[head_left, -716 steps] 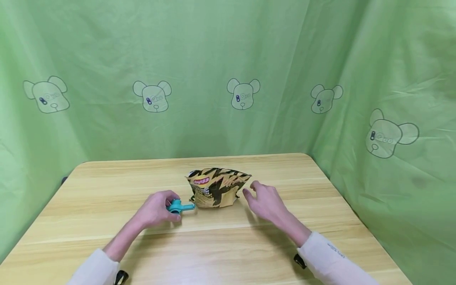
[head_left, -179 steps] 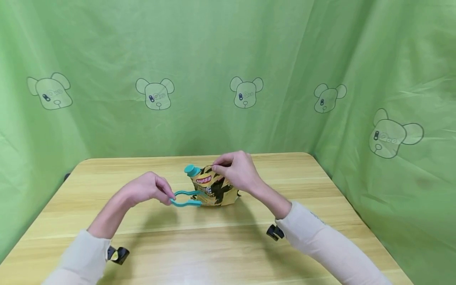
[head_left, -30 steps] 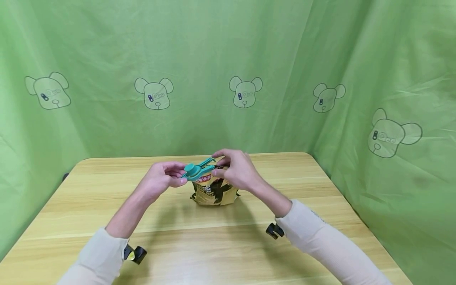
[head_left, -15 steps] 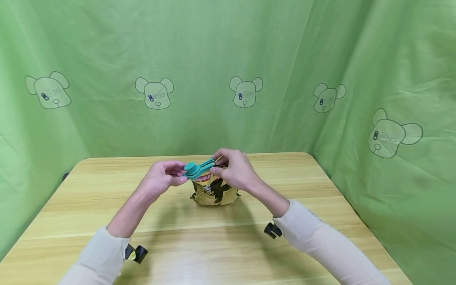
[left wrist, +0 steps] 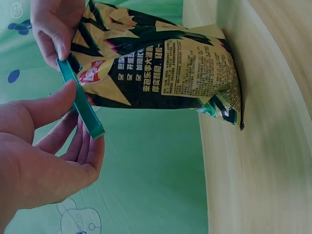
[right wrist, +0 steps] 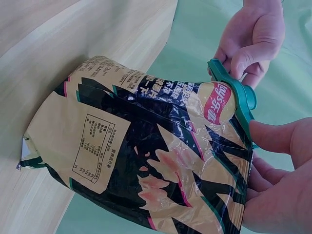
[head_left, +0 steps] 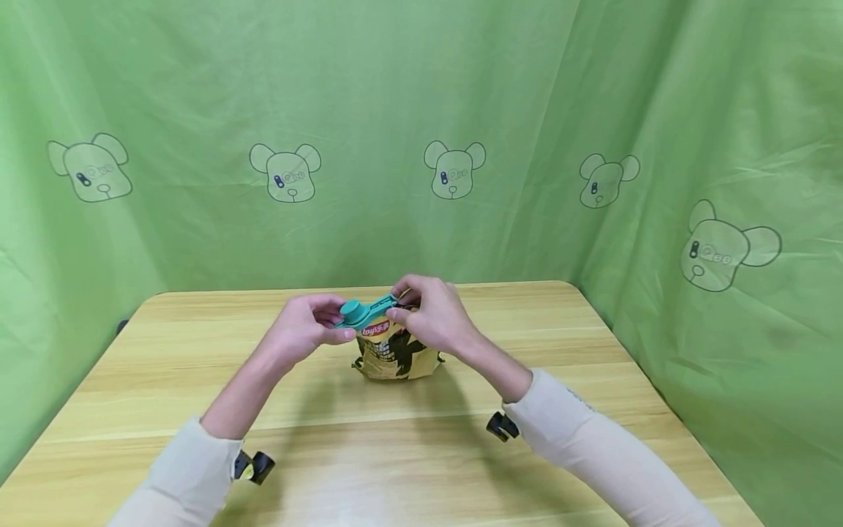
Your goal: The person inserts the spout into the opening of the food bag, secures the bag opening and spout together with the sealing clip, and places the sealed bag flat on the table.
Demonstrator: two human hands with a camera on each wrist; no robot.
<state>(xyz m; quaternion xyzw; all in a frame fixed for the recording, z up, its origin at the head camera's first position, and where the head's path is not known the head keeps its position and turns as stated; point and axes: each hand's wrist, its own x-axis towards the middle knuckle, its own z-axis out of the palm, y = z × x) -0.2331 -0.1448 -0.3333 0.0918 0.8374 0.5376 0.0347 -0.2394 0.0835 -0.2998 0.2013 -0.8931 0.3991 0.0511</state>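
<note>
A gold and black chip bag (head_left: 398, 355) stands on the table, its top edge pinched in a teal bag clip (head_left: 377, 313). The round teal cap (head_left: 353, 312) sits at the clip's left part, over the bag's upper left corner. My left hand (head_left: 306, 329) holds the clip's left end, thumb (left wrist: 58, 102) on one side and fingers on the other. With thumb and fingers my right hand (head_left: 437, 315) pinches the clip's right end at the bag's top. In the right wrist view the two clip arms (right wrist: 234, 90) lie along the bag's mouth. The right fingers partly hide the bag's upper right part.
The wooden table (head_left: 369, 468) spreads around the bag on every side. Behind and beside it hangs a green curtain (head_left: 369, 219) printed with bear heads. Black wrist devices (head_left: 503, 426) sit under both sleeves.
Earlier the left hand held the clip beside the bag, then with its arms spread, apart from the cap. A second ago the arms stood apart round the bag's top; now they lie together.
</note>
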